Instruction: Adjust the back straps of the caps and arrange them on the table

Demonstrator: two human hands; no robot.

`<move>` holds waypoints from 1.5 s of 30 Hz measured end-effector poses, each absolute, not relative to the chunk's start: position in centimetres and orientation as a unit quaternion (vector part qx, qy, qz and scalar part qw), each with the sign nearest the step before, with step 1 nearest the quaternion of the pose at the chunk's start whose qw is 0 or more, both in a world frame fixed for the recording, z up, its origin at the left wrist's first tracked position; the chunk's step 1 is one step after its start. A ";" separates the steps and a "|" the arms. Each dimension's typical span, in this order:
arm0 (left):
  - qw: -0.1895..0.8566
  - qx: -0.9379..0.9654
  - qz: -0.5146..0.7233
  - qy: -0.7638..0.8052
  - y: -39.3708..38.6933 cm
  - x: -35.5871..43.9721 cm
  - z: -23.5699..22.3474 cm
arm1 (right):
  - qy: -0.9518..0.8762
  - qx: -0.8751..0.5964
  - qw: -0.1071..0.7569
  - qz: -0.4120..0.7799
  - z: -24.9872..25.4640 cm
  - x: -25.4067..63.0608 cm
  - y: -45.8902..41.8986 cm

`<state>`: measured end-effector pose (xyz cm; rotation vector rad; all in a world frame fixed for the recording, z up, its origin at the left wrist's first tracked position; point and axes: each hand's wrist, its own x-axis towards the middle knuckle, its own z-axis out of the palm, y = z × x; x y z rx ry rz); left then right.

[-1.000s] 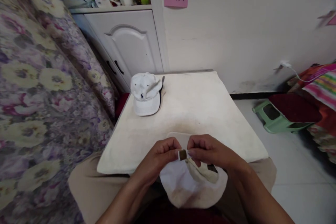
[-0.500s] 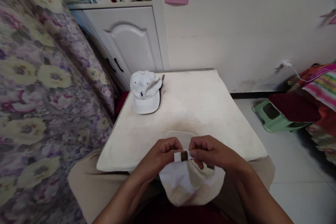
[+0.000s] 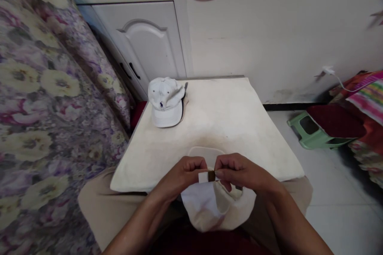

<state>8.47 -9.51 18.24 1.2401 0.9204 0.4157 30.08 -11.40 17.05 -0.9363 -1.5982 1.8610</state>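
The left hand (image 3: 187, 173) pinches the white end of a strap (image 3: 203, 177) between thumb and fingers, while the right hand (image 3: 237, 170) pinches it just beside the brown buckle (image 3: 211, 175). The pale cap (image 3: 203, 207) hangs at the left hand's 4 to 5 o'clock and the right's 7 o'clock, its brim reaching over the near edge of the table (image 3: 236, 119), partly hidden by the fingers. A white cap (image 3: 166, 101) rests at the left hand's 11 o'clock, and a green stool (image 3: 305, 140) stands at the right's 2 o'clock.
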 end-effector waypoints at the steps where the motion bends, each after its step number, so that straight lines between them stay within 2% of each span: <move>1: 0.700 0.553 0.185 0.413 -9.5 8.4 18.2 | -0.587 -0.343 0.258 0.686 17.0 30.1 -11.4; 18: 0.680 0.575 0.183 0.415 -9.5 8.4 17.8 | -0.595 -0.384 0.240 0.663 17.7 30.0 -11.7; 45: 0.681 0.559 0.218 0.420 -9.8 8.7 17.7 | -0.536 -0.374 0.319 0.686 17.5 28.7 -11.8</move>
